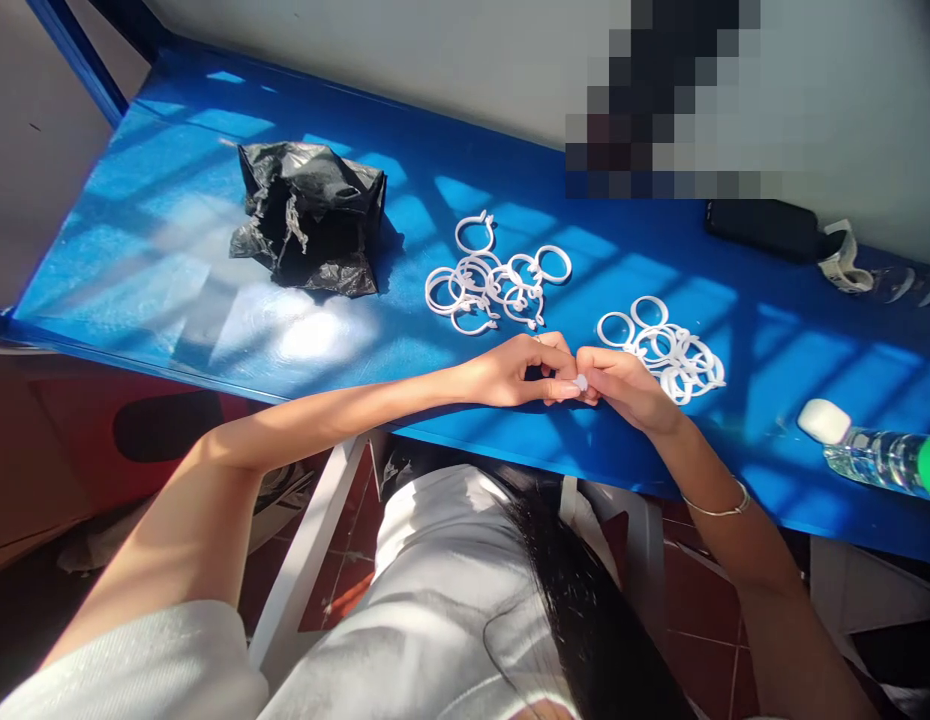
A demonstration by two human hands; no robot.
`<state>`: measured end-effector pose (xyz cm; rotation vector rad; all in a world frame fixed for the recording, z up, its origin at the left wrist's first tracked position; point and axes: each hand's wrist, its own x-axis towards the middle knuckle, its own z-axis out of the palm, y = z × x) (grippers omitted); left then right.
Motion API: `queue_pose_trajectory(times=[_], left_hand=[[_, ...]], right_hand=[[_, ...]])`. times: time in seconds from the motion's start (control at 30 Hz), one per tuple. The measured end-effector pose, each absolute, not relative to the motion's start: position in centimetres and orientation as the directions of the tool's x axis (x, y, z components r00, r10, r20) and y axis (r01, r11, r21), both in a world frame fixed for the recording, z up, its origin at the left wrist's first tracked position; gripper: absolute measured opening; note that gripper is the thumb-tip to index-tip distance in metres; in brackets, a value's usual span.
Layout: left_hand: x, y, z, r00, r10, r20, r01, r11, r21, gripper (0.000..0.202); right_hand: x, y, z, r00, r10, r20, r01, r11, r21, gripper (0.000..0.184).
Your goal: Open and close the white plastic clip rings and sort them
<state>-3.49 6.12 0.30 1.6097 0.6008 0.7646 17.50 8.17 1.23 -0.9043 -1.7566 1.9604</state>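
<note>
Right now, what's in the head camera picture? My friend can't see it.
A person's bare left hand and bare right hand meet over a blue table, a tiny white piece between them. Two piles of thin white rings lie nearby, between a crumpled black plastic bag and a clear plastic bottle.

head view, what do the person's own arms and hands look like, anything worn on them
Both the left hand and right hand are ungloved, with slim fingers. The left arm has a loose white short sleeve ending above the elbow. The right arm wears a thin, light-coloured bangle near the wrist.
</note>
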Motion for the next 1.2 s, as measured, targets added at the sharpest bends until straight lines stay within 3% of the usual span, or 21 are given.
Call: queue_pose_trajectory(times=[0.23, 0.4, 0.47, 0.57, 0.67, 0.77, 0.83, 1.0, 1.1, 1.2], left_hand=[[-3.4, 6.1, 0.8, 0.695, 0.717, 0.051, -0.14, 0.065, 0.988, 0.054], [-3.4, 6.6, 0.5, 0.629, 0.773, 0.078, -0.193, 0.059, 0.979, 0.055], [-3.9, 6.9, 0.6, 0.57, 0.815, 0.101, -0.119, -0.04, 0.992, 0.05], [-5.3, 7.6, 0.8, 0.458, 0.86, 0.224, 0.142, -0.32, 0.937, 0.045], [-6.7, 8.4, 1.0, 0.37, 0.848, 0.38, 0.414, -0.517, 0.749, 0.04], [-7.7, 9.1, 1.1, 0.336, 0.834, 0.438, 0.649, -0.542, 0.535, 0.032], [-8.1, 9.4, 1.0, 0.332, 0.853, 0.403, 0.744, -0.499, 0.444, 0.027], [-8.3, 9.7, 0.0, 0.337, 0.883, 0.328, 0.808, -0.45, 0.38, 0.023], [-8.1, 9.5, -0.5, 0.33, 0.882, 0.337, 0.831, -0.44, 0.34, 0.026], [-7.8, 9.1, -0.3, 0.323, 0.878, 0.352, 0.835, -0.44, 0.33, 0.028]], right_hand=[[16.4, 7.7, 1.3, -0.795, 0.578, -0.183, 0.03, -0.263, -0.964, 0.058], [16.5, 7.9, 1.8, -0.729, 0.677, -0.098, -0.069, -0.215, -0.974, 0.055], [17.1, 8.3, 1.8, -0.659, 0.747, -0.083, 0.01, -0.102, -0.995, 0.048], [18.3, 9.1, 1.6, -0.5, 0.866, 0.017, 0.285, 0.183, -0.941, 0.037], [19.3, 10.0, 1.5, -0.357, 0.909, 0.215, 0.637, 0.406, -0.656, 0.026], [20.0, 10.6, 1.6, -0.354, 0.896, 0.267, 0.8, 0.438, -0.409, 0.021], [20.3, 10.6, 1.6, -0.394, 0.895, 0.208, 0.834, 0.443, -0.327, 0.019], [20.5, 10.4, 1.1, -0.509, 0.849, 0.138, 0.813, 0.527, -0.248, 0.014], [20.2, 10.3, 0.8, -0.557, 0.82, 0.13, 0.77, 0.568, -0.291, 0.012], [19.5, 9.9, 0.9, -0.602, 0.788, 0.128, 0.679, 0.59, -0.437, 0.011]])
